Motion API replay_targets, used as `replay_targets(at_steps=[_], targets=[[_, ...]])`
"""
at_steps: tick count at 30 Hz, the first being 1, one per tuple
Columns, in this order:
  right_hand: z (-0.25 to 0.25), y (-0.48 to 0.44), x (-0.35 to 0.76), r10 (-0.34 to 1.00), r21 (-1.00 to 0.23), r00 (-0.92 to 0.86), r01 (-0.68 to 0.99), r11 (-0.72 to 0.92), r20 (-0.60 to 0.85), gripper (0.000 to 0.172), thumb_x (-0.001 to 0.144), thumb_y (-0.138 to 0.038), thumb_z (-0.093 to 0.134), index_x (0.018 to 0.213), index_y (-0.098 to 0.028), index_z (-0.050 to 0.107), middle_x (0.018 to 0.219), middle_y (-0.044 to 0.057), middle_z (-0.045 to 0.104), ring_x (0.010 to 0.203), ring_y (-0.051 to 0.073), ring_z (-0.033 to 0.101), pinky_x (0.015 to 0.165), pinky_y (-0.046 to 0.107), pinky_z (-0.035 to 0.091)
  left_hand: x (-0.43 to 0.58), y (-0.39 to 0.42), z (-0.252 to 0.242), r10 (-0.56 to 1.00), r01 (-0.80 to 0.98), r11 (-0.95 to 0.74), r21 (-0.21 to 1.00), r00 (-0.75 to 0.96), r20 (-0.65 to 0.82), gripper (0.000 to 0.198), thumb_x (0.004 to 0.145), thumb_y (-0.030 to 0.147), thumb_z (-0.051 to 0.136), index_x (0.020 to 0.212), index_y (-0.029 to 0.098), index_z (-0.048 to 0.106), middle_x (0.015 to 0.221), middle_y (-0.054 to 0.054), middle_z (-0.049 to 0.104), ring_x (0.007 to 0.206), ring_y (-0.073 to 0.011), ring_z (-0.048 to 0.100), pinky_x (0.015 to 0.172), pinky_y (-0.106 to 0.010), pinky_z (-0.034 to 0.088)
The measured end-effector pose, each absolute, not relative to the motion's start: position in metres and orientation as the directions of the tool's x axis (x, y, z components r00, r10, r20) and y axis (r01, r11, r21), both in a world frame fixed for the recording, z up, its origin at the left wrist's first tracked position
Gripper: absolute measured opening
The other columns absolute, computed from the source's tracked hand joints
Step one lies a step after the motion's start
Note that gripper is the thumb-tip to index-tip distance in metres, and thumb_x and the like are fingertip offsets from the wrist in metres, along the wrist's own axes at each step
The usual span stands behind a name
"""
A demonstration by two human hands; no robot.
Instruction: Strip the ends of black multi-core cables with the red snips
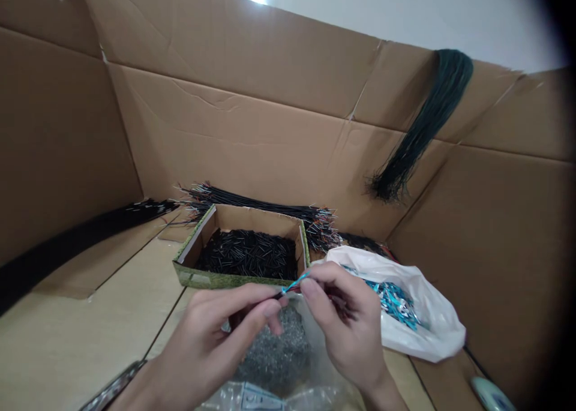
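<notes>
One cable end in your fingers, plenty of stock around it

You have one piece under way. Your left hand (213,333) pinches the dark end of a black cable (279,296) between thumb and forefinger, and your right hand (353,309) grips a thin blue strand (296,281) along with a reddish wire (294,289) beside it. The cable end sits in the middle, at the centre of the clock, where your fingertips nearly meet. The blue strand touches it, slanting up towards 2 o'clock — whether it is fastened there, you cannot tell from here.

By the look of it, this piece is only partway along, and much material is left. At 11 o'clock, the open cardboard box (202,278) with a mottled green outside holds a heap of short, smooth black pieces (252,252). Behind it, at 12, a thick cable bundle (265,202) frays into coloured wire ends. At 3, a crumpled white bag (432,333) shows shiny blue pieces (398,303). At 6, clear plastic holds small glinting grey bits (279,345), partly hidden by your hands. A dark green hank (434,114) drapes over the creased cardboard wall (247,135) at 1 o'clock — limp, fine-stranded — and a long black bundle (90,237) sweeps across the surface (135,291) towards 9.
</notes>
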State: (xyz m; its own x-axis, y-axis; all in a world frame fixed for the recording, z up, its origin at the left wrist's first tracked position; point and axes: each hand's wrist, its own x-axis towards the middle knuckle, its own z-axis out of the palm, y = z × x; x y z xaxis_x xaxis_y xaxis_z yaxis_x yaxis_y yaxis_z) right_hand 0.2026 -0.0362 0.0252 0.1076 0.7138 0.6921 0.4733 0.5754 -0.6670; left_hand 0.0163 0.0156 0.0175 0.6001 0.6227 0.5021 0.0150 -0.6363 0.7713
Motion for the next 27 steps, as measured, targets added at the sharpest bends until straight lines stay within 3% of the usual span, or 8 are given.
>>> replay_targets(at_steps=[3,8,10,14,18,24,27], targets=[[0.023,-0.035,0.2,0.711,-0.66,0.093,0.471,0.585,0.697,0.018,0.097,-0.018,0.058,0.08,-0.023,0.06,0.064,-0.006,0.056,0.054,0.009,0.048,0.049,0.021,0.039,0.018,0.014,0.012,0.682,-0.011,-0.48,0.877,0.624,0.381,0.019,0.104,0.027,0.05,0.104,0.025,0.069,0.077,0.004,0.074,0.045,-0.0059,0.055,0.045,-0.014,0.044],[0.009,-0.038,0.188,0.497,-0.273,-0.173,0.663,0.697,0.85,0.013,0.093,-0.011,0.056,0.083,-0.02,0.058,0.063,-0.003,0.05,0.053,0.012,0.04,0.051,0.029,0.033,0.022,0.016,0.007,0.73,-0.086,-0.172,0.981,0.658,0.186,0.031,0.104,0.043,0.051,0.088,0.021,0.065,0.061,0.005,0.062,0.042,-0.0065,0.053,0.04,-0.014,0.04],[0.006,-0.041,0.185,0.506,-0.234,-0.254,0.661,0.713,0.825,0.015,0.094,-0.014,0.053,0.081,-0.019,0.057,0.064,-0.001,0.05,0.056,0.013,0.042,0.053,0.031,0.033,0.023,0.017,0.008,0.737,-0.092,-0.132,0.987,0.657,0.159,0.031,0.103,0.046,0.052,0.089,0.021,0.065,0.061,0.005,0.062,0.041,-0.0059,0.049,0.038,-0.013,0.036],[0.022,-0.047,0.192,0.641,-0.47,-0.087,0.607,0.641,0.763,0.014,0.093,-0.016,0.057,0.08,-0.02,0.059,0.063,-0.003,0.052,0.052,0.01,0.043,0.05,0.026,0.033,0.023,0.019,0.014,0.753,-0.062,-0.198,0.978,0.629,0.193,0.024,0.102,0.044,0.054,0.098,0.023,0.065,0.062,0.006,0.064,0.042,-0.0059,0.04,0.038,-0.015,0.03],[0.043,-0.048,0.21,0.78,-0.706,0.107,0.515,0.487,0.616,0.03,0.093,-0.031,0.066,0.067,-0.02,0.055,0.058,-0.006,0.045,0.051,0.009,0.04,0.045,0.023,0.031,0.022,0.018,0.018,0.708,0.02,-0.415,0.91,0.634,0.309,0.023,0.104,0.037,0.051,0.097,0.024,0.069,0.062,0.006,0.067,0.055,-0.0095,0.053,0.053,-0.019,0.039],[0.045,-0.045,0.218,0.886,-0.819,0.062,0.416,0.395,0.459,0.032,0.096,-0.034,0.062,0.067,-0.02,0.059,0.058,-0.005,0.048,0.053,0.009,0.042,0.047,0.022,0.033,0.022,0.017,0.015,0.66,0.077,-0.51,0.857,0.674,0.333,0.027,0.106,0.033,0.047,0.094,0.027,0.07,0.07,0.006,0.07,0.067,-0.0112,0.063,0.064,-0.021,0.045],[0.047,-0.045,0.218,0.906,-0.836,0.057,0.413,0.362,0.42,0.025,0.095,-0.03,0.064,0.072,-0.02,0.063,0.059,-0.006,0.05,0.054,0.009,0.044,0.048,0.02,0.034,0.023,0.018,0.011,0.715,0.114,-0.515,0.85,0.604,0.352,0.011,0.101,0.034,0.059,0.102,0.028,0.068,0.077,0.006,0.072,0.071,-0.0117,0.065,0.064,-0.019,0.049]])
